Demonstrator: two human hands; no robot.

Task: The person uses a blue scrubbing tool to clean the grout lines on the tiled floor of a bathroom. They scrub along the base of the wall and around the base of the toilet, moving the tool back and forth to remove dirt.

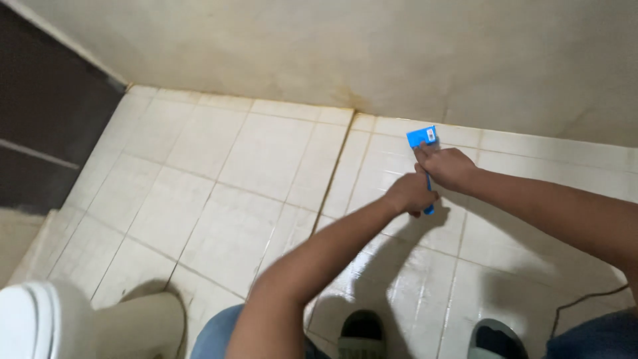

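A blue scraper-like tool (422, 137) with a flat blue head and a thin blue handle rests against the pale floor tiles (266, 156) near the foot of the wall. My right hand (444, 166) grips the handle just below the head. My left hand (411, 194) is closed on the lower part of the handle, whose blue end pokes out beneath it. Both arms reach forward over the tiles.
A stained cream wall (372, 53) rises behind the tiles. A dark door or panel (46, 126) stands at the left. A white toilet (73, 319) sits at the bottom left. My two feet in dark sandals (362, 332) and a thin cable (585, 300) lie near the bottom right.
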